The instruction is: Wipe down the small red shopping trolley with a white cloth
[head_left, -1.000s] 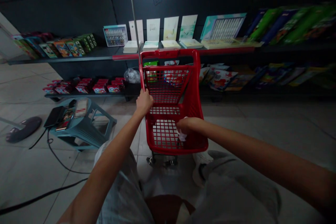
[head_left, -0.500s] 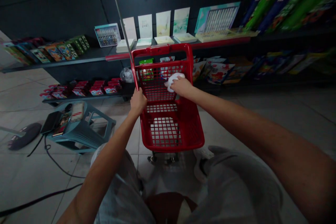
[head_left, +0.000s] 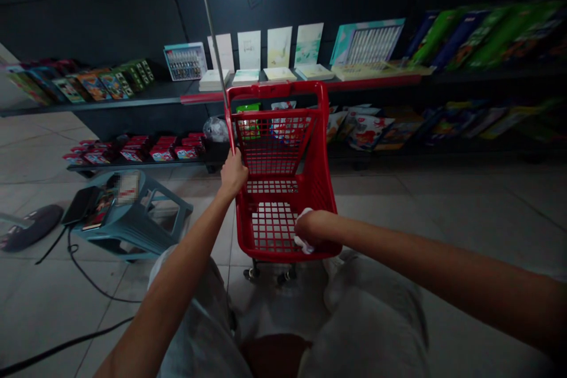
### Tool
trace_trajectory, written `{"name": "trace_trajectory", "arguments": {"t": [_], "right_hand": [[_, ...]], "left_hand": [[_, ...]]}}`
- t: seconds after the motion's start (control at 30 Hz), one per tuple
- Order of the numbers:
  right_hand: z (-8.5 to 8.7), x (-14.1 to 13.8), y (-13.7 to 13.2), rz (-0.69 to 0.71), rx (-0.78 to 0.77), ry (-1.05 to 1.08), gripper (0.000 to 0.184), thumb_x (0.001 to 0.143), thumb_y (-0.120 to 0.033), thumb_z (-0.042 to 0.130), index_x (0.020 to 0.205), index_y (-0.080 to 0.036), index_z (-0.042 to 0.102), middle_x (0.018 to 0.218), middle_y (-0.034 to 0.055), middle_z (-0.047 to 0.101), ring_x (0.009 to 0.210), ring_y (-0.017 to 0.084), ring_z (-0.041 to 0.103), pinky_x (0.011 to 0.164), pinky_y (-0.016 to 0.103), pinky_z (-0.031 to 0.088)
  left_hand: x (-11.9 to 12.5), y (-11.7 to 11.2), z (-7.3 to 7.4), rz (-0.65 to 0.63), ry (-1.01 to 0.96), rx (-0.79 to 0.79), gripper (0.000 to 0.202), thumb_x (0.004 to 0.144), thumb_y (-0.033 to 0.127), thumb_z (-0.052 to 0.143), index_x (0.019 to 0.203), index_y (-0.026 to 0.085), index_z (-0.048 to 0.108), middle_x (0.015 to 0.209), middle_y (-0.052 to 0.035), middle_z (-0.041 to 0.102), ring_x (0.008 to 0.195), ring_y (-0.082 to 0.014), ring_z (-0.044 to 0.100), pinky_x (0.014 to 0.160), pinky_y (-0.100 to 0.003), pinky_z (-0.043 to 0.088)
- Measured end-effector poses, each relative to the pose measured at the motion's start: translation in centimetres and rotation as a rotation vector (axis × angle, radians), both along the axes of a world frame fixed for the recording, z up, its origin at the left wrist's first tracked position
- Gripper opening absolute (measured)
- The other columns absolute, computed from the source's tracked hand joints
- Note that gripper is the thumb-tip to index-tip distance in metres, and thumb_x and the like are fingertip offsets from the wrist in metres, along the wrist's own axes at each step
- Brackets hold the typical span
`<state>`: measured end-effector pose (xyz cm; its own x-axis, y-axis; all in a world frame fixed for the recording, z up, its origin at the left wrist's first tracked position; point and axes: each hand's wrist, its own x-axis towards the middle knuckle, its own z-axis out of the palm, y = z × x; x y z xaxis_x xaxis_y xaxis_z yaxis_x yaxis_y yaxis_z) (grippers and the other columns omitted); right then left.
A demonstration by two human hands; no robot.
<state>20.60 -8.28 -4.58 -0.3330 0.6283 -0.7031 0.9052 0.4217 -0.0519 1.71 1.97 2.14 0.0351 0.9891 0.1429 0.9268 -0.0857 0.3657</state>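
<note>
A small red plastic shopping cart (head_left: 328,159) stands on the tiled floor between my legs and the shelves. My left hand (head_left: 234,173) is closed around the left side of its frame, where a thin metal pole (head_left: 215,41) rises. Down inside the basket, near its close right corner, my right hand (head_left: 310,227) presses a white cloth (head_left: 303,242) against the red plastic. The fingers of that hand are mostly hidden behind its back and the cloth.
Books (head_left: 279,74) and marker sets (head_left: 372,41) line the upper shelf, with snack bags (head_left: 370,129) and red packs (head_left: 163,150) below. On the left a blue-grey stool (head_left: 148,230) carries a black device (head_left: 80,205); cables (head_left: 88,336) run across the floor.
My right hand has moved with the cloth from the upper back panel of the cart down to its near right corner. My left hand keeps its hold on the frame.
</note>
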Motion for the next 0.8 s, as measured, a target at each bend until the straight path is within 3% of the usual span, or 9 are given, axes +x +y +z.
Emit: {"name": "trace_trajectory", "arguments": {"t": [0.07,0.13,0.2,0.3,0.5,0.57,0.67,0.8], "right_hand": [[1.5,0.7,-0.3,0.046,-0.062,-0.099,0.013,0.078,-0.036,0.081,0.085,-0.025,0.082,0.090,0.0133,0.079,0.101,0.034,0.076,0.093,0.046,0.058],[3.5,1.7,0.3,0.068,-0.007,-0.083,0.023,0.078,-0.025,0.081,0.101,-0.021,0.083,0.104,0.0155,0.079,0.107,0.034,0.075,0.092,0.043,0.058],[5.4,2.8,1.7,0.032,0.146,-0.039,0.029,0.082,-0.020,0.077,0.111,-0.020,0.081,0.114,0.0165,0.078,0.110,0.033,0.074,0.090,0.040,0.056],[7.4,4.5,5.0,-0.031,0.444,-0.025,0.022,0.093,-0.020,0.067,0.110,-0.018,0.080,0.116,0.0176,0.077,0.109,0.031,0.074,0.091,0.039,0.054],[8.0,7.0,10.9,0.083,0.964,0.010,0.032,0.099,-0.011,0.050,0.118,-0.015,0.076,0.130,0.0147,0.073,0.138,0.027,0.056,0.116,0.043,0.036],[7.5,7.2,11.6,0.052,0.964,-0.025,0.032,0.097,-0.010,0.051,0.115,-0.013,0.077,0.124,0.0160,0.075,0.131,0.028,0.061,0.117,0.046,0.033],[6.3,6.2,11.2,-0.036,0.760,-0.167,0.029,0.093,-0.009,0.053,0.101,-0.011,0.081,0.106,0.0184,0.079,0.109,0.031,0.071,0.117,0.053,0.032],[4.4,4.0,8.6,-0.063,0.649,-0.188,0.028,0.089,-0.006,0.055,0.097,-0.009,0.081,0.104,0.0222,0.078,0.106,0.035,0.073,0.104,0.056,0.045]], "left_hand": [[0.0,0.0,0.0,0.000,-0.002,0.005,0.064,0.092,0.010,0.044,0.154,0.025,0.049,0.161,-0.0114,0.047,0.132,-0.0305,0.062,0.106,-0.042,0.053],[0.0,0.1,0.0,0.000,-0.007,0.009,0.062,0.092,0.010,0.045,0.153,0.024,0.050,0.160,-0.0124,0.049,0.131,-0.0309,0.062,0.105,-0.042,0.053],[0.0,0.1,-0.1,0.002,-0.013,0.014,0.060,0.094,0.011,0.046,0.152,0.024,0.050,0.157,-0.0127,0.051,0.130,-0.0305,0.063,0.105,-0.041,0.053],[0.1,0.2,-0.3,0.008,-0.009,0.019,0.058,0.095,0.012,0.046,0.152,0.024,0.050,0.157,-0.0124,0.051,0.131,-0.0291,0.063,0.105,-0.038,0.053],[0.1,0.3,-0.7,0.012,0.004,0.038,0.058,0.095,0.010,0.043,0.151,0.021,0.051,0.156,-0.0127,0.052,0.128,-0.0297,0.065,0.102,-0.038,0.054],[0.1,0.3,-0.7,0.010,0.001,0.044,0.057,0.095,0.010,0.044,0.150,0.022,0.051,0.155,-0.0125,0.053,0.127,-0.0295,0.065,0.101,-0.039,0.055],[0.1,0.5,-0.6,0.009,0.001,0.037,0.058,0.094,0.011,0.045,0.151,0.024,0.051,0.157,-0.0123,0.051,0.125,-0.0299,0.066,0.099,-0.040,0.056],[-0.2,0.7,-0.3,0.012,0.006,0.024,0.061,0.094,0.011,0.046,0.153,0.023,0.050,0.159,-0.0118,0.050,0.127,-0.0318,0.065,0.102,-0.043,0.055]]}}
